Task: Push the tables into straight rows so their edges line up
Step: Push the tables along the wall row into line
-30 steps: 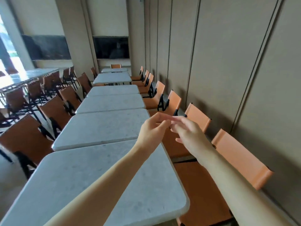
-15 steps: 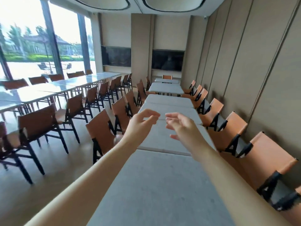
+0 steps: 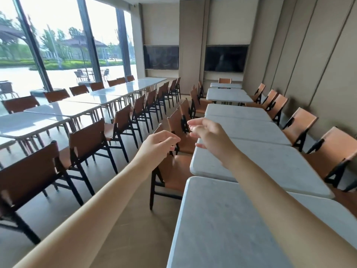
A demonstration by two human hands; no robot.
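A row of grey-topped tables runs away from me on the right. The nearest table lies under my right forearm, and the second table sits slightly offset to its right. More tables continue toward the back wall. My left hand hovers in the air over the aisle, fingers loosely curled and holding nothing. My right hand floats above the left edge of the second table, fingers relaxed and bent, touching nothing.
Brown folding chairs line the left side of the row, and orange ones stand against the panelled wall on the right. A second row of white tables with chairs runs by the windows. A bare floor aisle lies between.
The view has swung left, bringing the aisle and the window row into sight. Both hands stay raised and have drifted a little apart; neither has taken hold of anything.
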